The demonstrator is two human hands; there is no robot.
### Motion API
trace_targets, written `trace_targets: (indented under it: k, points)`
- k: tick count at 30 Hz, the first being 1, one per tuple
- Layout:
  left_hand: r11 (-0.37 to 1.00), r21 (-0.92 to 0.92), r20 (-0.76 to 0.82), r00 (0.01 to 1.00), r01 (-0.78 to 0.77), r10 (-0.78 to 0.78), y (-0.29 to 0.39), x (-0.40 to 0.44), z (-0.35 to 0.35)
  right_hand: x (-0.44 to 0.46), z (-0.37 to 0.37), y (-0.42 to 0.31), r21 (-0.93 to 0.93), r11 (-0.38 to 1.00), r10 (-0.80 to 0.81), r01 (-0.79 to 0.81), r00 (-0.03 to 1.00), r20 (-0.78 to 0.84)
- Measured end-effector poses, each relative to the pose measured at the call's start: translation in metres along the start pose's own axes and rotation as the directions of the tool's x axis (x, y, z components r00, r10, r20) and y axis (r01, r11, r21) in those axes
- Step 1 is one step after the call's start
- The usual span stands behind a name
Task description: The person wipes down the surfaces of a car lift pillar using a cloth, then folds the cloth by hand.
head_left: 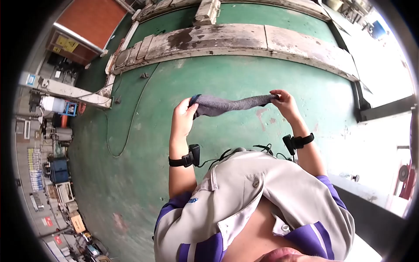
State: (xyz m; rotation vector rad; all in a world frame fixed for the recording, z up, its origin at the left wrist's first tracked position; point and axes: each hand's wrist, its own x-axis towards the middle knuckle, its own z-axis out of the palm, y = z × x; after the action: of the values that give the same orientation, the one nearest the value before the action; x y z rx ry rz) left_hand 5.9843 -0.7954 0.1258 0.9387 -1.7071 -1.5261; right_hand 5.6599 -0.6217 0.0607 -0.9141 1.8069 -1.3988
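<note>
A grey, fuzzy cloth [235, 105] with a dark blue edge at its left end is stretched between my two hands, above the green floor. My left hand [182, 117] pinches the blue-edged end, thumb on the near side. At the other end, the fingers of my right hand [284, 104] are closed on the narrower, bunched tip. The cloth is wider at the left and sags slightly in the middle. Both wrists carry black straps with small box-like devices.
Ahead, a long worn white beam [209, 41] of a lift runs across the green floor [131, 174]. A cable [131, 126] loops on the floor to the left. Equipment, a blue box [59, 169] and shelving line the left wall; a red-brown panel [91, 19] stands far left.
</note>
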Motion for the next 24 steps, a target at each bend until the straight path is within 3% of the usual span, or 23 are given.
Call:
trace_targets:
  k: [3,5,6,9,11,13,14,15,16,17,18,19,20,23,24]
  points:
    - [0.996,0.092,-0.033,0.999,-0.009,0.012,-0.011,0.001,-0.005,0.014,-0.002,-0.001,-0.341,0.927,-0.169,0.158,0.986,-0.002]
    - [0.989,-0.09,-0.102,0.987,0.116,-0.125,-0.014,-0.002,-0.01,0.019,-0.011,-0.005,-0.325,0.942,-0.104,0.088,0.994,-0.033]
    - [0.95,-0.311,-0.15,0.987,0.007,-0.056,-0.015,-0.003,-0.004,0.022,-0.013,-0.007,-0.315,0.948,-0.069,0.05,0.996,-0.048]
    - [0.866,-0.501,-0.206,0.972,-0.005,-0.114,-0.008,-0.011,-0.002,0.044,-0.011,0.003,-0.159,0.956,-0.263,0.245,0.959,-0.107]
    - [0.566,-0.801,0.257,0.966,0.193,0.035,-0.082,-0.01,-0.07,0.053,0.005,-0.014,0.129,0.983,-0.137,0.133,0.99,0.023]
    - [0.488,-0.857,0.161,0.986,0.164,-0.049,-0.074,-0.015,-0.088,0.061,0.027,-0.036,0.278,0.956,-0.16,0.097,0.963,0.216]
    - [0.602,-0.799,-0.167,0.954,0.018,-0.25,-0.067,-0.023,-0.078,0.062,0.039,-0.051,0.341,0.938,-0.165,0.065,0.948,0.272]
    - [0.72,-0.69,-0.489,0.783,-0.078,-0.384,-0.042,-0.031,-0.069,0.06,0.053,-0.07,0.398,0.917,-0.172,0.028,0.928,0.33]
    - [0.572,-0.811,-0.386,0.847,-0.123,-0.365,-0.025,-0.039,-0.076,0.06,0.07,-0.089,0.446,0.895,-0.176,-0.018,0.904,0.389]
    - [0.541,-0.826,-0.388,0.855,-0.157,-0.344,-0.031,-0.048,-0.093,0.062,0.087,-0.105,0.241,0.935,-0.329,0.259,0.887,0.325]
    - [0.53,-0.826,-0.401,0.861,-0.192,-0.313,-0.035,-0.056,-0.108,0.065,0.105,-0.12,0.01,0.861,-0.489,0.509,0.822,0.293]
    - [0.52,-0.826,-0.408,0.868,-0.219,-0.283,-0.038,-0.063,-0.121,0.065,0.122,-0.133,-0.221,0.684,-0.633,0.695,0.716,0.294]
    - [0.526,-0.812,-0.452,0.843,-0.254,-0.291,-0.042,-0.068,-0.133,0.065,0.137,-0.145,-0.228,0.731,-0.553,0.643,0.754,0.354]
    - [0.557,-0.758,-0.562,0.772,-0.338,-0.297,-0.043,-0.073,-0.165,0.076,0.185,-0.151,-0.079,0.795,-0.522,0.602,0.744,0.417]
    - [0.57,-0.741,-0.588,0.754,-0.355,-0.294,-0.041,-0.077,-0.182,0.08,0.209,-0.148,-0.066,0.815,-0.515,0.576,0.772,0.371]
